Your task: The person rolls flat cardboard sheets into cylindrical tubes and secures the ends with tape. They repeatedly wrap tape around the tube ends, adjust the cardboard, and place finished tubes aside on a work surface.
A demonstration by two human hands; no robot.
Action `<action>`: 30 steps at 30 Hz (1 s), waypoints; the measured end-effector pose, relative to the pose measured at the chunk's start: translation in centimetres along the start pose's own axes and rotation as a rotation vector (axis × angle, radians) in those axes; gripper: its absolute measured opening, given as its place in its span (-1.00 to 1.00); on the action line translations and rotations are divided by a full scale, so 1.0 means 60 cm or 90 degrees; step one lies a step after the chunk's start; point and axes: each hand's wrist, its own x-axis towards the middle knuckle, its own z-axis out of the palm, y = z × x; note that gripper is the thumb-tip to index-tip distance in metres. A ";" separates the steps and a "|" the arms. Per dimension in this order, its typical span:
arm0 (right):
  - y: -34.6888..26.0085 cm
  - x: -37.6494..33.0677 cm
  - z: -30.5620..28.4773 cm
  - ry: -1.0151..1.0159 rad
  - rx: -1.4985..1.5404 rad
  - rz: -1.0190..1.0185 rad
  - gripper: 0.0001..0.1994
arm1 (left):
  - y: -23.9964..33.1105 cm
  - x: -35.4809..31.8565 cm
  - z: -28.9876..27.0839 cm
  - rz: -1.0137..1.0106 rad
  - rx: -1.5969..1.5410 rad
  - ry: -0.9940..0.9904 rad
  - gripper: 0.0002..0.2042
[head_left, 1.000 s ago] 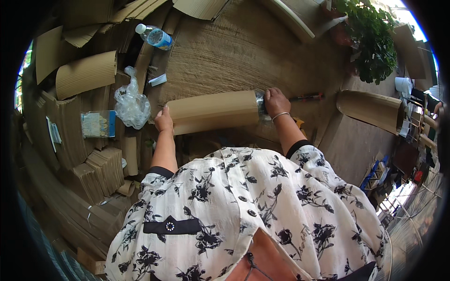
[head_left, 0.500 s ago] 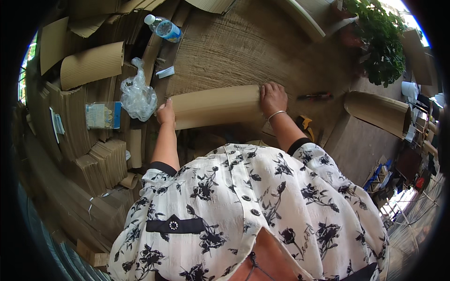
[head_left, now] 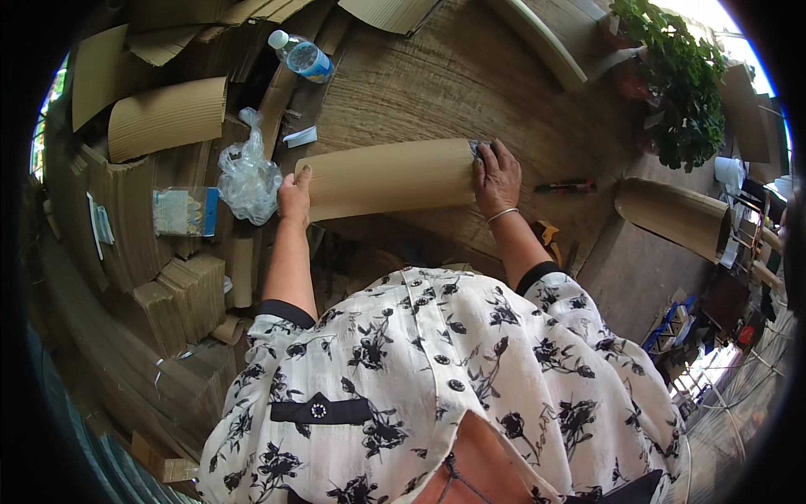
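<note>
Cardboard piece, tan and ribbed, with a curved surface: located in front of the person's torso, lying crosswise between the two hands at the near part of the brown wooden table.

Left hand: clamped on the left end of the piece, thumb laid over the upper face; the fingers below are hidden.

Right hand: positioned over the right end, back of the hand upward, fingers bent. A small shiny material shows at this end, beside the fingers. Whether the fingers are closed on the end cannot be told. A bracelet encircles the wrist.

The hands are well apart, one at each end.

Items left of the piece: a clear plastic bag just beside the left hand; a white slip near the bag; a capped bottle with a blue label, farther back; cardboard stacks along the left side.

Items right of the piece: a slim red-and-black tool near the right hand; a yellow object beside the right forearm; a curved cardboard sheet; a leafy green plant toward the far right.
</note>
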 end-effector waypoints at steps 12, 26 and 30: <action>0.007 0.141 0.023 -0.279 0.007 0.284 -0.64 | 0.049 0.086 0.006 0.136 0.036 0.099 -0.51; 0.100 0.051 0.044 -0.238 0.375 0.444 -0.46 | -0.021 -0.018 0.019 0.112 0.157 0.125 -0.51; 0.037 0.098 -0.026 -0.385 0.140 0.433 -0.49 | 0.017 -0.033 -0.001 0.011 0.035 0.062 -0.53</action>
